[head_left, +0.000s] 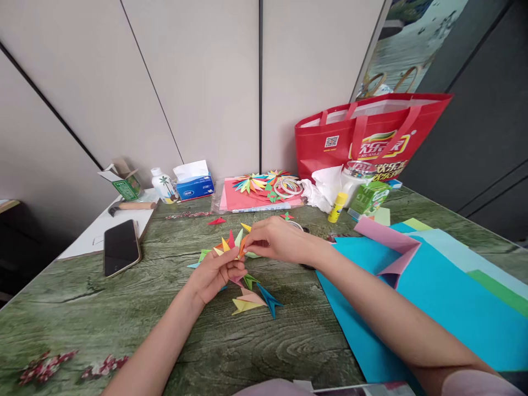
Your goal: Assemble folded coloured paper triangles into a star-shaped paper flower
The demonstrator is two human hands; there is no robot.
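Near the middle of the table, my left hand [220, 270] is closed on the lower edge of a small assembly of folded paper pieces [231, 240] in yellow, red, pale green and orange. The fingertips of my right hand [270, 239] pinch the orange piece at its right side. Loose folded pieces lie around and below my hands: a blue one [270, 301], a yellow one [246, 306], a pink one [251, 297] and a green one [251, 281]. A red piece [216, 221] lies farther back. The points where the pieces join are partly hidden by my fingers.
On the left are a phone [121, 248], a hammer [132, 206] and a tissue pack [195, 186]. Finished paper stars [251, 183] lie at the back. A glue stick [337, 207] and red bag [330, 148] stand right; blue sheets [363, 308] cover the right side.
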